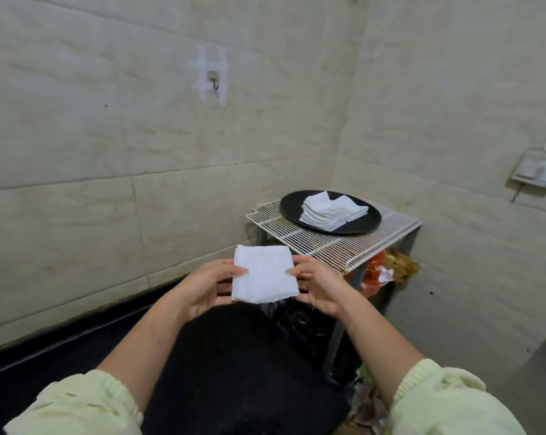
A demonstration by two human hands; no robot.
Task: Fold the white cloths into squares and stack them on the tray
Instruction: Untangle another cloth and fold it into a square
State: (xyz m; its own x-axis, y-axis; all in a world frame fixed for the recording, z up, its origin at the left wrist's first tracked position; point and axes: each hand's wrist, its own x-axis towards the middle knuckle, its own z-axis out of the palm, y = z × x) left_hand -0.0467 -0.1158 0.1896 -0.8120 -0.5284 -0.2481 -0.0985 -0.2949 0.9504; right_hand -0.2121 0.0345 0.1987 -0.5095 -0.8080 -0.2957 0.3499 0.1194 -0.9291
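I hold a white cloth (264, 274), folded to a square, in the air in front of me. My left hand (207, 285) pinches its left edge between thumb and fingers, and my right hand (320, 284) pinches its right edge the same way. Beyond and to the right, a round black tray (292, 210) sits on a white wire rack (328, 246). On the tray lies a stack of folded white cloths (323, 213), with a second, lower pile (354, 208) beside it on the right.
The wire rack stands in a room corner between two tiled walls. Crumpled orange and brown wrappers (387, 268) lie under its right side. A dark lap or surface (234, 356) fills the space below my hands. An electrical box (535, 171) hangs on the right wall.
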